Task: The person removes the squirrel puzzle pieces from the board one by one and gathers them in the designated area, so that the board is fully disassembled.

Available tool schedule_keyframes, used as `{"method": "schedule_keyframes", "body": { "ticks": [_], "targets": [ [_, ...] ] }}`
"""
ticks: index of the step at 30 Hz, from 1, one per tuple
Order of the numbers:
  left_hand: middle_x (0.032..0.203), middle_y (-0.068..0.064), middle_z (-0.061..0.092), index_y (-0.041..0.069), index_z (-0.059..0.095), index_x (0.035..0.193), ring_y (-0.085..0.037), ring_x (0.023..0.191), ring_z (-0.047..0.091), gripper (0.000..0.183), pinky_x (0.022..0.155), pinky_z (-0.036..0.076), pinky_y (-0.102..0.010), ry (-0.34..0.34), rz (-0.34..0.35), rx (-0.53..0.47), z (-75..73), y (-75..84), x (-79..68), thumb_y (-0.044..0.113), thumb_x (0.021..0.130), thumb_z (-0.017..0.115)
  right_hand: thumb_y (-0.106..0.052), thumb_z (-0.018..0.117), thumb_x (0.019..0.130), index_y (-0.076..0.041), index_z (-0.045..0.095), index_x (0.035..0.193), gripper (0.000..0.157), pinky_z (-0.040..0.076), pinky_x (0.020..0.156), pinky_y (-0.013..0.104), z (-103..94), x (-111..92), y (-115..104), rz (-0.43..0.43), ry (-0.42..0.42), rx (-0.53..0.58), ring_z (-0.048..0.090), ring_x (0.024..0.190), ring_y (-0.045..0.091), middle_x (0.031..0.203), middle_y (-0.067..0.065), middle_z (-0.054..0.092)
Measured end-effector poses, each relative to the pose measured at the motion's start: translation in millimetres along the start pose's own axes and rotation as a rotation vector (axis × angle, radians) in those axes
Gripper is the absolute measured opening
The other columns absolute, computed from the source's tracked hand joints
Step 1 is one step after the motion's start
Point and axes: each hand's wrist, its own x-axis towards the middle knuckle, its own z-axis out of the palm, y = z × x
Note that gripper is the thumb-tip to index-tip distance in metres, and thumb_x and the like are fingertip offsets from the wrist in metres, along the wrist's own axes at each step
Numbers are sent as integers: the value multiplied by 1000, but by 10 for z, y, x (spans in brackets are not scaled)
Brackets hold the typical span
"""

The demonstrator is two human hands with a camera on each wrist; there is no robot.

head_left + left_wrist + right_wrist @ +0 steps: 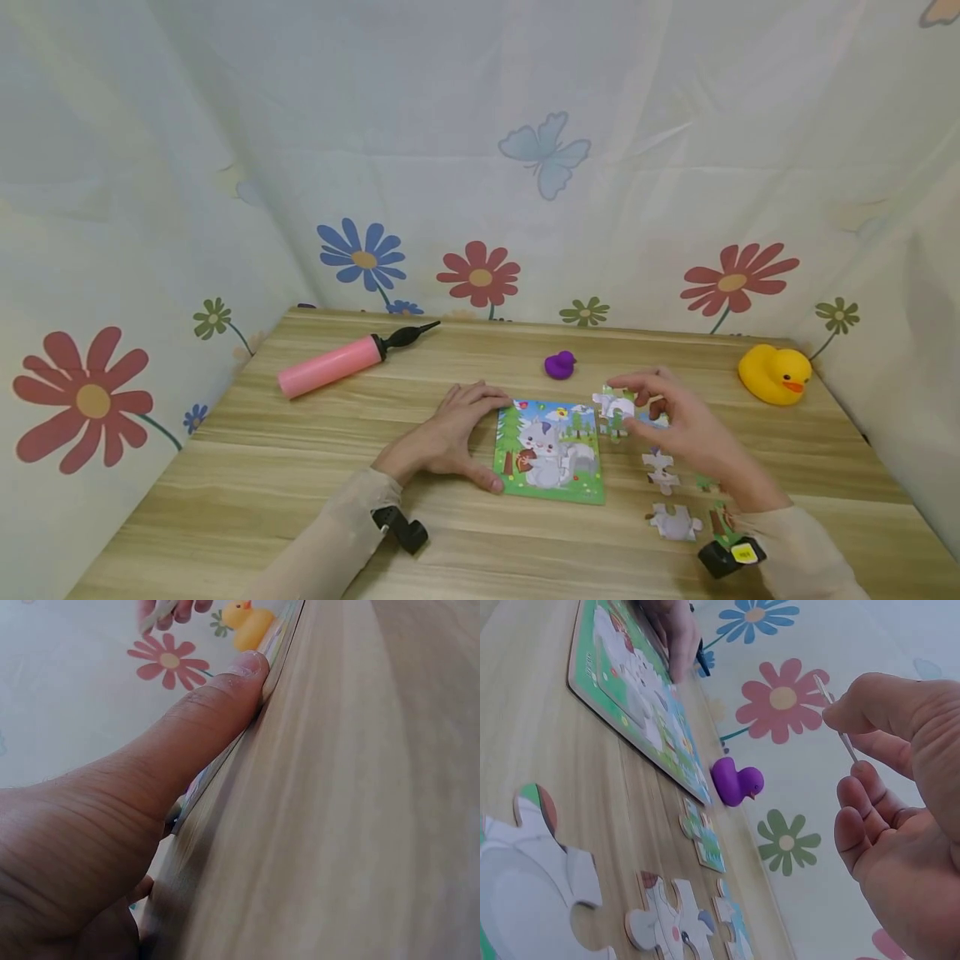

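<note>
A square puzzle board point(549, 450) with a white-grey squirrel picture lies flat on the wooden table. My left hand point(457, 433) holds its left side, thumb by the near corner and fingers by the far one; the left wrist view shows the thumb against the board's edge. Just right of the board, my right hand point(675, 417) pinches a puzzle piece point(613, 403) between thumb and fingertips, raised off the table. From the right wrist the held piece point(835, 718) appears edge-on. Loose puzzle pieces point(675, 522) lie below and beside the right hand, some partly hidden by it.
A small purple duck point(560, 365) stands behind the board. At the back right sits a larger yellow duck point(774, 375). A pink hand pump point(330, 367) with a black nozzle lies at the back left. A flowered curtain point(420, 183) hangs behind the table.
</note>
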Motion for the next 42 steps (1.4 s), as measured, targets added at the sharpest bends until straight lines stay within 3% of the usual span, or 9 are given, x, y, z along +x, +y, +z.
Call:
{"method": "schedule_keyframes", "body": {
  "ticks": [6,19,31,42],
  "targets": [
    [173,-4,39,16,46,169,-40,170,19,122,139,3,-65,0,6,-6,-8,15,3,63,72,102,-11,83,102,-18,72,145,46,56,80,29,-76,-42,26,-4,11,-21,54,101,19,122,3,61],
    [174,-5,38,17,45,169,-39,170,19,122,139,3,-63,-6,1,-6,-20,9,7,64,71,101,-11,84,101,-19,73,144,46,57,80,28,-125,-152,77,38,-17,-40,57,101,29,118,2,60],
    [174,-7,38,16,46,168,-39,170,19,123,140,2,-62,-2,-4,-26,-28,7,-15,63,70,102,-14,88,98,-17,74,141,45,57,76,26,-34,-305,228,66,-107,23,59,96,25,120,1,67],
    [174,-8,37,16,46,169,-39,170,19,123,140,1,-62,-10,-6,-32,-28,0,-13,64,70,102,-12,88,97,-18,75,137,43,46,65,29,63,-358,337,30,-184,113,52,88,27,113,4,62]
  ]
}}
